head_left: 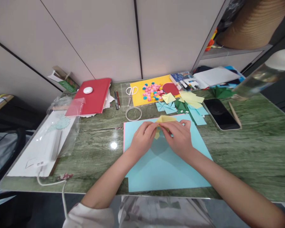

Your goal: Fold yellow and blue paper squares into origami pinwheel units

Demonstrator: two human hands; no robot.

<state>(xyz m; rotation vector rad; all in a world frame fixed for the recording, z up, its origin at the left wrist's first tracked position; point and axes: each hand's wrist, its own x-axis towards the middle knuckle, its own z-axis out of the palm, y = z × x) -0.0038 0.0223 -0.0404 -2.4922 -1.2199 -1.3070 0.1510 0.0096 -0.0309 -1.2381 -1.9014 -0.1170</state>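
A piece of yellow folded paper (165, 118) is held between both hands above a light blue sheet (167, 167). My left hand (144, 137) pinches its left side with thumb and fingertips. From the right, my right hand (179, 136) grips the same paper, its fingers closed near the left fingertips. Parts of the paper hide behind the fingers, and one yellow corner shows below them. Just beyond the hands lie folded light blue papers (165, 107), a yellow folded piece (168, 98) and dark green folded pieces (181, 106).
White-handled scissors (131, 91) and a ring (133, 113) lie behind the sheet. Pink, blue and yellow pieces (152, 91) rest on yellow paper. A phone (220, 114) is at right, near a clear bottle (256, 77). Leftward are a red folder (92, 96) and a white power strip (48, 147).
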